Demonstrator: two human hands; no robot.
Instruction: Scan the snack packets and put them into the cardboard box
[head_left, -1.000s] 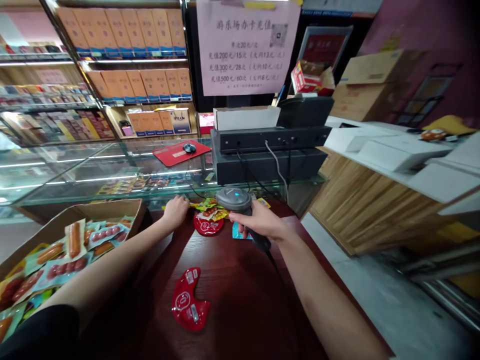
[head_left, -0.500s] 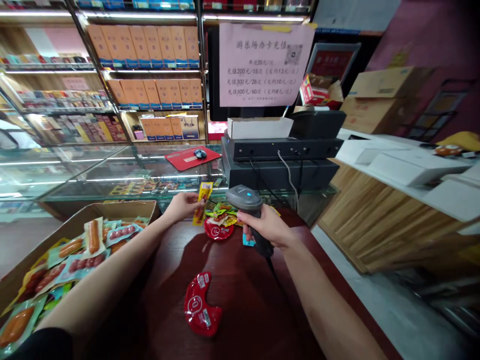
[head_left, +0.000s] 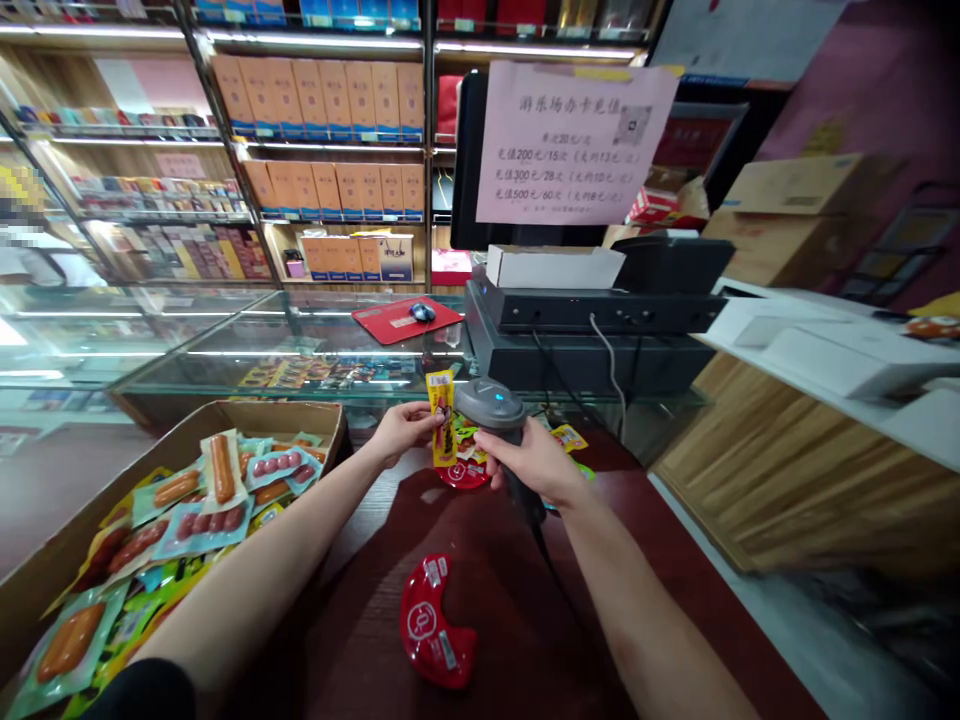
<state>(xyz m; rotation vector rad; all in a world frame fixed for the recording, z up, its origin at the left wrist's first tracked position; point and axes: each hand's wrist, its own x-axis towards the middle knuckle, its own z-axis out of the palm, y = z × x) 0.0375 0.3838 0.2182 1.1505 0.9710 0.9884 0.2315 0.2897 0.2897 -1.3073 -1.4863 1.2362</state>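
Observation:
Pinched upright in my left hand (head_left: 405,432) is a narrow yellow snack packet (head_left: 442,425), its barcode end at the top. My right hand (head_left: 538,462) is wrapped round the grip of a dark grey barcode scanner (head_left: 491,405), whose head, showing a small blue light, is close beside the packet. Behind and below the hands lie a red curved packet (head_left: 463,474) and several small snack packets (head_left: 568,438), partly hidden by the scanner. Nearer me, another red C-shaped packet (head_left: 435,625) rests on the dark red-brown table (head_left: 360,600).
A cardboard box (head_left: 339,420) of packaged sausages stands at the left, under my left forearm. Beyond the table are a glass display case (head_left: 315,325), a red mouse pad (head_left: 397,325), and a black cash drawer (head_left: 585,355) below a monitor. The scanner's cable (head_left: 559,570) trails toward me.
My left hand has turned the yellow packet more upright and brought it closer to the scanner's head. The whole view has shifted, so surroundings appear further right.

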